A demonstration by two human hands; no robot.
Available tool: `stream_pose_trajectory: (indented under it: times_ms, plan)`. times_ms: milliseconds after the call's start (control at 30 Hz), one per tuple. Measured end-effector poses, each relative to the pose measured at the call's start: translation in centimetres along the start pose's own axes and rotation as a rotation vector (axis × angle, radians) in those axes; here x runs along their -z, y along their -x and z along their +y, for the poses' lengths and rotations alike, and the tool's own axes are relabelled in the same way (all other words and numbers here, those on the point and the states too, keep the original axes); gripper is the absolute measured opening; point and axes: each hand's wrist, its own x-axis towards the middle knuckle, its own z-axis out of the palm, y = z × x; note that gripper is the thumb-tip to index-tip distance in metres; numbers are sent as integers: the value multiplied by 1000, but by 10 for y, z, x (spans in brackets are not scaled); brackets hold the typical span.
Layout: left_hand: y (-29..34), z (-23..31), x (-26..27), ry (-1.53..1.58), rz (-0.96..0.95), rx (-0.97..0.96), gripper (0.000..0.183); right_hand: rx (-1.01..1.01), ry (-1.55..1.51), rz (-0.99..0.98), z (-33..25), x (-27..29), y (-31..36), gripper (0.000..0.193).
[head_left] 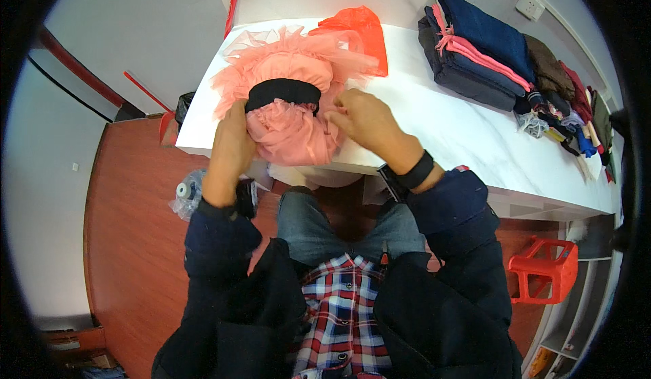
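Two hands [234, 138] [373, 122] at pink tulle [291, 135], white table [441, 128], perhaps wooden floor [135, 209]

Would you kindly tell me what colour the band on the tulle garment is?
The band is black, clearest in the head view.

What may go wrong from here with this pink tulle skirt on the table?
The pink tulle skirt is bunched at the near edge of the white table, so part of it might slip over. Its loose ruffle reaches the red plastic bag behind it, so a pull could perhaps drag the bag along. The thin tulle might also snag or tear near the fingers of the right hand.
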Motion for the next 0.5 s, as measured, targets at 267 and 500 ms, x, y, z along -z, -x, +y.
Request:
stream_pose_trajectory:
  times_ms: [267, 500]
  plan:
    - [49, 59, -25, -182, 63, -461, 55, 57, 127, 156, -16, -38, -14, 20]
    - [10, 24, -63, -336, -70, -602, 36, 359, 91, 33, 5, -33, 8, 12]
